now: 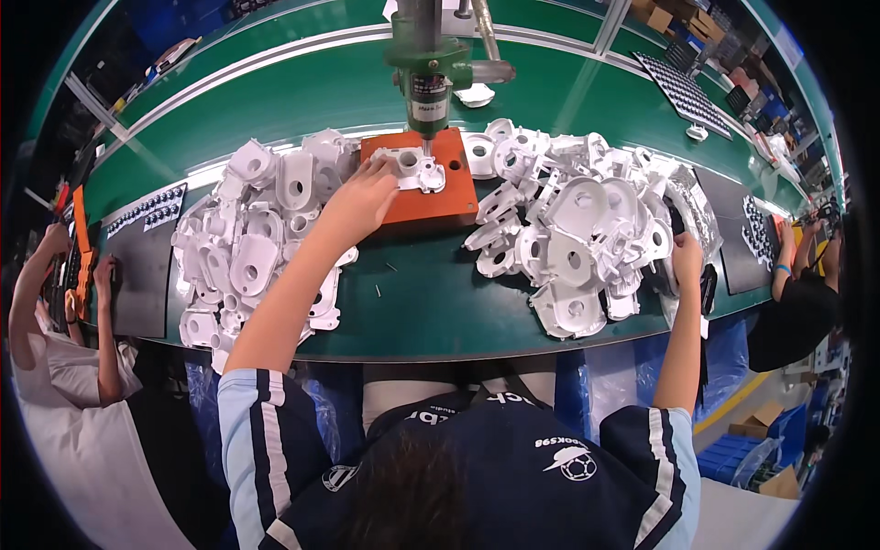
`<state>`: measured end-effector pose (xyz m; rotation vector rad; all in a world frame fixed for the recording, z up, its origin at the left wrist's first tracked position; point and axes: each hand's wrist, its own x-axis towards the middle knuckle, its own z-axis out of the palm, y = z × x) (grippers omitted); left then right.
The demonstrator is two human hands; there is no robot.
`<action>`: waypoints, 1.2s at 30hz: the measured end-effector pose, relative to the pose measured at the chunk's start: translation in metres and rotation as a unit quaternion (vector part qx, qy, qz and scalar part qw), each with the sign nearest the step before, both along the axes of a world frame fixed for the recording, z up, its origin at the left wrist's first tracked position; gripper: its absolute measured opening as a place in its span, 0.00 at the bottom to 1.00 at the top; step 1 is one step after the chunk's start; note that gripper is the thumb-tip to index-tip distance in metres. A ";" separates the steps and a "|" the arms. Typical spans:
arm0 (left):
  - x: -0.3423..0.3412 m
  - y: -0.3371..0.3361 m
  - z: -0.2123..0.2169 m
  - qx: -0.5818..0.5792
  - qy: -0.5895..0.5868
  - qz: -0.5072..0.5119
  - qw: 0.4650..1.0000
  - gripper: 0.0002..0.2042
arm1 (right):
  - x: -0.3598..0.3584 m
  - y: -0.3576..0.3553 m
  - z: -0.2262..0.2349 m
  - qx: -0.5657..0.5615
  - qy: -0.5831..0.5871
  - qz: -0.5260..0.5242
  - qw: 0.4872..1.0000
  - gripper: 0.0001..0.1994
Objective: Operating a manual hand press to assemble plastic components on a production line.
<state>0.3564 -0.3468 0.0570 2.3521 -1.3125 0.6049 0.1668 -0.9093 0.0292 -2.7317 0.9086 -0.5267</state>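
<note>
Beneath the green press head [427, 92] lies a white plastic part [423, 174], seated on an orange block [412, 209]. My left hand [367, 194] reaches over the block, its fingers curled onto the part's left end and holding it. The tip of the press comes down at the part's right half. Far to the right, my right hand [687, 259] is closed beside a clear plastic bag [694, 215] and the right heap of white parts [587, 220]. What sits in its fingers is hidden. A second heap of white parts [252, 243] lies left of the block.
Two thin slivers [378, 291] lie on the green table [422, 312]. Dark mats [145, 284] bound the heaps on both sides. A tray of small dark pieces [683, 92] stands far right. Other people [69, 385] work at the left and right edges.
</note>
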 end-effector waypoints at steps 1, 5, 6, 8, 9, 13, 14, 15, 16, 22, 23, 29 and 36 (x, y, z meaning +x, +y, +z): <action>-0.002 0.000 0.000 0.006 0.016 0.006 1.000 0.06 | 0.000 0.000 0.001 -0.001 0.004 0.007 1.000 0.09; -0.007 -0.003 -0.002 0.002 0.077 0.043 0.996 0.09 | 0.002 -0.008 0.009 -0.031 -0.060 0.028 0.997 0.09; -0.005 -0.004 -0.002 0.000 0.078 0.043 0.996 0.09 | 0.002 -0.011 0.010 -0.011 -0.091 0.035 0.995 0.10; 0.001 -0.007 -0.003 -0.009 0.028 0.039 0.999 0.11 | 0.001 -0.016 0.010 -0.019 -0.059 0.052 0.997 0.12; 0.005 -0.008 -0.003 -0.012 0.028 0.037 0.999 0.11 | 0.000 -0.018 0.010 -0.008 -0.021 0.058 0.998 0.14; 0.013 -0.010 -0.001 -0.001 0.052 0.052 0.997 0.13 | 0.000 -0.005 0.028 0.161 0.010 0.010 0.987 0.15; 0.013 -0.008 0.001 0.036 0.086 0.058 0.994 0.14 | 0.002 0.005 0.039 0.173 -0.041 0.047 0.983 0.15; 0.014 -0.008 0.003 0.020 0.073 0.055 0.996 0.14 | 0.005 0.018 0.054 0.218 -0.069 0.010 0.973 0.14; 0.015 -0.008 0.005 0.037 0.088 0.059 0.994 0.13 | 0.011 0.035 0.073 0.263 -0.107 0.029 0.958 0.12; 0.013 -0.013 0.005 0.098 0.039 0.077 0.991 0.15 | 0.075 0.187 0.154 0.374 -0.115 0.375 0.841 0.10; 0.011 -0.014 0.003 0.107 0.006 0.076 0.991 0.15 | 0.093 0.215 0.154 0.374 -0.063 0.414 0.828 0.10; -0.010 -0.011 -0.007 0.014 0.006 0.038 0.999 0.19 | 0.191 0.328 0.097 0.316 0.023 0.389 0.865 0.10; -0.012 -0.010 -0.010 0.010 0.002 0.050 0.999 0.29 | 0.207 0.341 0.052 0.144 0.000 0.477 0.867 0.11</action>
